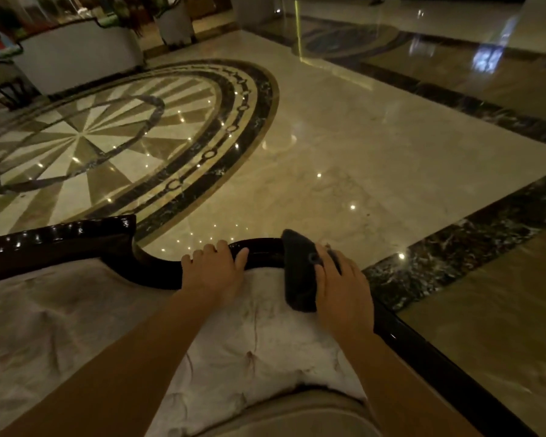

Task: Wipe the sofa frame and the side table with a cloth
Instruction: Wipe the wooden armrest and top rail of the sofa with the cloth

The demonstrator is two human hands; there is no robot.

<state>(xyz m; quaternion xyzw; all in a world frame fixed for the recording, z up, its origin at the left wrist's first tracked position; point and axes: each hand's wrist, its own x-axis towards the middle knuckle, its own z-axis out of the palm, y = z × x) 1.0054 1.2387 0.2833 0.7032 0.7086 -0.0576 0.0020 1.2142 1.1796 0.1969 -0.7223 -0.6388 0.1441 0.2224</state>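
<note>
I'm gripping the glossy dark-wood sofa frame (117,247) w/ L hand (213,269), R hand (341,288) pressing dark folded cloth (300,279) on it; frame part-done, side table prob. left.

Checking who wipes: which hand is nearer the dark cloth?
Right. The right hand lies on the cloth; the left hand holds the sofa frame beside it, apart.
</note>
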